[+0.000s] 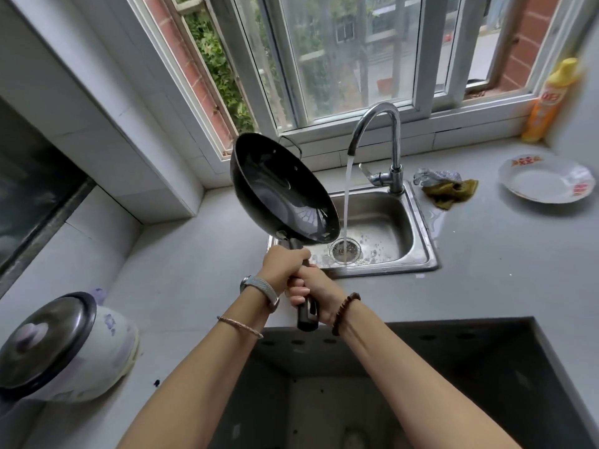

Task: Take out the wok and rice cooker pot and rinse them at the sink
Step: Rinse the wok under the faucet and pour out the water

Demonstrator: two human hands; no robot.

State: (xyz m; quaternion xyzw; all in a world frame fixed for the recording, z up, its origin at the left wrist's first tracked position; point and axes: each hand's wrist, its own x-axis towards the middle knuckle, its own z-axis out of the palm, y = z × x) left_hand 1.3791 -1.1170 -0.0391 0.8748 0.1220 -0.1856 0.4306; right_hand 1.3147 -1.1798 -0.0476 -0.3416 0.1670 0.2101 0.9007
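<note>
Wraps the left grip (284, 264) round the black handle just under the wok (282, 192) and the right grip (311, 288) directly below it, fingers of both curled tight on the handle. Holds the wok tipped up on edge, hollow turned toward the camera and the faucet (385, 124), above the table (194, 270) at the left rim of the sink (418, 228). Hides the sink's left wall behind the pan. Cannot tell whether the stream of water (346, 205) touches the pan; falls just beside its lower rim into the drain. Shows only the lidded shell of the rice cooker (81, 345) at lower left, cut by the frame edge, with the pot inside out of sight. Finds a crumpled cloth (450, 192) right of the faucet, a white plate (547, 179) farther right and a yellow bottle (551, 98) by the window. Looks down into a dark recess (453, 367) under the arms, contents hard to make out.
</note>
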